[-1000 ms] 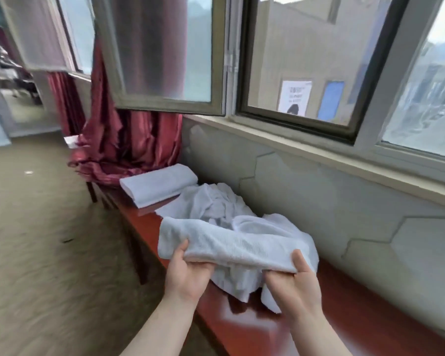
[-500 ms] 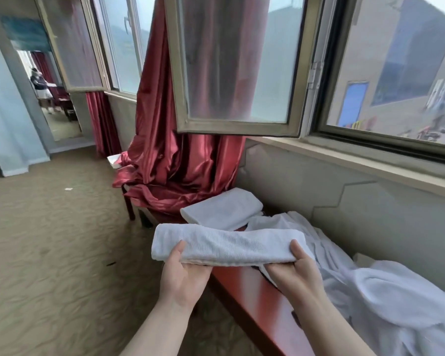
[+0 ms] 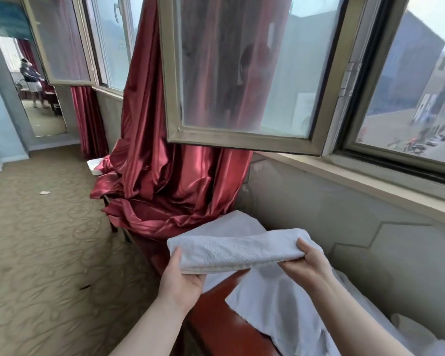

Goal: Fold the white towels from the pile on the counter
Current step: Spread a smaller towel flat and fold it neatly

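Hotel-like room: satin curtain (image 3: 165, 176), patterned carpet (image 3: 36, 253), towels (image 3: 280, 304).

Single view, head-worn, wide-angle. It looks forward and down from above the person's forearms, which enter from the bottom edge. Left hand (image 3: 183, 281) and right hand (image 3: 307, 263) sit low and centre, close to the lens, with the folded towel (image 3: 237, 249) between them. The counter (image 3: 216, 312) runs away from the bottom toward the red curtain (image 3: 165, 181). Open window sash (image 3: 242, 142) hangs near, upper centre. Carpet (image 3: 44, 253) fills the left; a doorway (image 3: 34, 98) lies far off, upper left. Straight lines bow at the edges.
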Tool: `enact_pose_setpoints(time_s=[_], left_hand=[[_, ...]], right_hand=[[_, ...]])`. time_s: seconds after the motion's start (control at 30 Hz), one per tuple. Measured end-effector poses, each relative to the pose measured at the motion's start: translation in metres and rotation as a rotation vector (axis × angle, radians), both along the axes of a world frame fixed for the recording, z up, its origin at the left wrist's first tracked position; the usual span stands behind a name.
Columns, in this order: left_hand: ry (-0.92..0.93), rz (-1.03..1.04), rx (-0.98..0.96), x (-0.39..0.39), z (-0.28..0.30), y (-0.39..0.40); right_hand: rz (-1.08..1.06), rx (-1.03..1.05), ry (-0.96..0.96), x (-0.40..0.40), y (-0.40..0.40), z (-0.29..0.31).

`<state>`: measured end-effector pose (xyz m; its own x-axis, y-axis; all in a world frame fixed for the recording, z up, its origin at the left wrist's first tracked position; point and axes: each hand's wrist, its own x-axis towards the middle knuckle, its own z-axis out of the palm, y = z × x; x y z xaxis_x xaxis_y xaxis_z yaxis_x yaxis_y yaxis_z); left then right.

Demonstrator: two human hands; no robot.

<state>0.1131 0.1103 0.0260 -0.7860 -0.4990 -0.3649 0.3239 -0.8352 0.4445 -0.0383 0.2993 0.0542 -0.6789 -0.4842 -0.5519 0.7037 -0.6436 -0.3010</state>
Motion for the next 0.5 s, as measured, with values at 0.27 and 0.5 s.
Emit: enact_pose_setpoints(time_s=[0.27, 0.5], left_hand=[[-0.066, 0.017, 0.119, -0.084, -0.016, -0.05], [0.077, -0.003, 0.073, -0.135, -0.02, -0.114]], right_hand=[[0.101, 0.319, 0.052, -0.097, -0.075, -0.021], [0.047, 0.269, 0.119, -0.173, -0.155, -0.034]])
